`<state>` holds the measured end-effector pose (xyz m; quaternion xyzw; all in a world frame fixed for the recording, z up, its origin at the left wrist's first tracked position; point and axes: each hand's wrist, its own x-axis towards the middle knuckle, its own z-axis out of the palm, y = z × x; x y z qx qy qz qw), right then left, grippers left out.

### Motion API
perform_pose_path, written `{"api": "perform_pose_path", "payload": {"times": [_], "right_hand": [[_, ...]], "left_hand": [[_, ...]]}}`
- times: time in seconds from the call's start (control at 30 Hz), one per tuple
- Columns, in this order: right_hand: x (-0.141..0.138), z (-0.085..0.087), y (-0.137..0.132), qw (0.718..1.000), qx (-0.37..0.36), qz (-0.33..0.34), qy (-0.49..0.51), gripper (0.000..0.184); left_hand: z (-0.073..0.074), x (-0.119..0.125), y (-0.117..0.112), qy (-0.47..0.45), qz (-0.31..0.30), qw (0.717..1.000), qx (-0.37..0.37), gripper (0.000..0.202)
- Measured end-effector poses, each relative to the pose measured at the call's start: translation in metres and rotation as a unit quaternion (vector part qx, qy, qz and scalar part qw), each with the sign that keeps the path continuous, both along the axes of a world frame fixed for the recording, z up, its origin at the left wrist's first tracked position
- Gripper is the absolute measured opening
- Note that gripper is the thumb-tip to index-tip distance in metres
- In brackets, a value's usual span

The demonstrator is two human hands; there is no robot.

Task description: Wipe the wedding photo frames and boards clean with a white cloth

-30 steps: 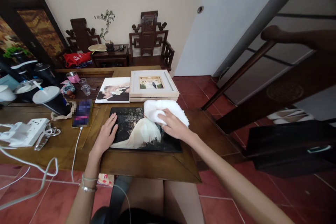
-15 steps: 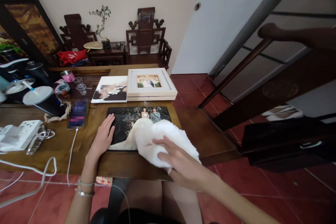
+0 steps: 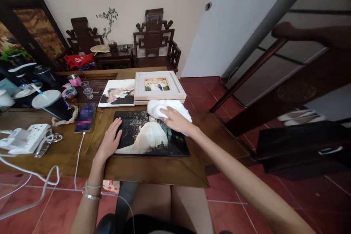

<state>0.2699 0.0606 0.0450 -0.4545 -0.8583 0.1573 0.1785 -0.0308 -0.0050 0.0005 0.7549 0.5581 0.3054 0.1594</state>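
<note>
A dark wedding photo panel (image 3: 149,139) lies flat on the wooden table (image 3: 153,172) in front of me. My left hand (image 3: 112,137) rests on its left edge, fingers stretched out and lying flat. Under my right hand (image 3: 175,120) is a bunched white cloth (image 3: 159,106), gripped and pressed on the panel's far right corner. The cloth covers the upper bodies of the couple in the picture and reaches the front of the framed photo (image 3: 161,98) behind.
Beside the framed photo lies a white-edged photo panel (image 3: 116,93). Toward the left are a charging phone (image 3: 85,117), a hair clip (image 3: 48,142), a power strip (image 3: 34,137) and a lidded dark cup (image 3: 52,105). A wooden chair (image 3: 246,84) stands at the right.
My right hand has moved the cloth from the panel's near right part to its far right corner, uncovering the white dress. My left hand has stayed on the left edge.
</note>
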Motion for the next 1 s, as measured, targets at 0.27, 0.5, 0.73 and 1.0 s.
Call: {"api": "perform_pose_path", "payload": {"times": [0.27,0.5,0.73,1.0], "right_hand": [[0.010,-0.024,-0.133,0.994,0.019,0.109,0.025,0.034],[0.013,0.014,-0.145,0.994,-0.063,0.085,0.001,0.027],[-0.004,0.012,-0.020,1.000,-0.022,0.012,-0.012,0.020],[-0.024,-0.021,-0.067,0.998,0.033,0.056,-0.016,0.037]], "left_hand": [[0.002,0.002,0.001,0.012,0.002,1.000,0.003,0.045],[-0.007,-0.002,0.004,0.021,-0.008,1.000,0.012,0.044],[-0.008,-0.003,0.003,0.008,-0.012,1.000,0.013,0.045],[-0.003,0.000,0.001,0.004,-0.004,1.000,0.011,0.045]]}}
